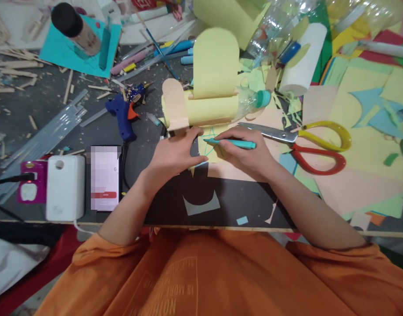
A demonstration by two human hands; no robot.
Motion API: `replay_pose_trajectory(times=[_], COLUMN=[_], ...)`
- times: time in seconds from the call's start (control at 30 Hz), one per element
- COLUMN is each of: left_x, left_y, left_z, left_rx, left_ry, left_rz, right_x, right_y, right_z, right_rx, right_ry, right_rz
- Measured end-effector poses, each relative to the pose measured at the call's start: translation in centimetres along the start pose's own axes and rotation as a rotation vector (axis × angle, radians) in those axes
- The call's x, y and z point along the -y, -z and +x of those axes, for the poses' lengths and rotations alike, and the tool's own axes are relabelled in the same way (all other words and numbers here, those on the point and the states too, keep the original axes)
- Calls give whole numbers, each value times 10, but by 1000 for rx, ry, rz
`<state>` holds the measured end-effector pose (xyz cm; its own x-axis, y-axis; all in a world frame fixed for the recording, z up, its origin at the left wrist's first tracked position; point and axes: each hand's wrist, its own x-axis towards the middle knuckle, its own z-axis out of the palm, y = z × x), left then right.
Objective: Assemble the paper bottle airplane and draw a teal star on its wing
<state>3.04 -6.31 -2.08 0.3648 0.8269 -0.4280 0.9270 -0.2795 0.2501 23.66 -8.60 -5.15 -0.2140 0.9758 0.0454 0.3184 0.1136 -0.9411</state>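
In the head view my right hand (246, 147) grips a teal felt-tip pen (239, 143), its tip on a small yellow paper (215, 153) that bears green star-shaped lines. My left hand (175, 151) lies at the paper's left side, thumb and fingers spread, pressing near its edge. Just beyond both hands lies a plastic bottle (249, 101) on its side, wrapped in yellow paper, with a green cap. A rounded yellow paper flap (216, 63) and a peach paper strip (175, 103) are attached to the wrapped bottle.
Scissors (295, 138) with yellow and red handles lie right of my right hand. A blue glue gun (122, 114), a phone (105, 177) and a white power bank (65, 188) are on the left. Coloured paper sheets (340, 158) cover the right side; wooden sticks (20, 65) lie far left.
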Motion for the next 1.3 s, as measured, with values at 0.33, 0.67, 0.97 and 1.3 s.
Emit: replay_pose_trajectory(times=[0.33,0.67,0.97,1.3], left_x=[0,-2,-2,-2], left_y=[-2,2,2,2], left_z=[1,-1,-1,-1], left_rx=[-12,16,11,11], left_ry=[5,12,9,14], left_rz=[8,13,4,21], right_x=[2,2,-1,-5], right_y=[6,15,21,25], right_z=[-3,-3,-4,-4], right_rx=[4,38,48,30], right_ry=[-69,-125,-165,-191], right_rz=[36,26,51,128])
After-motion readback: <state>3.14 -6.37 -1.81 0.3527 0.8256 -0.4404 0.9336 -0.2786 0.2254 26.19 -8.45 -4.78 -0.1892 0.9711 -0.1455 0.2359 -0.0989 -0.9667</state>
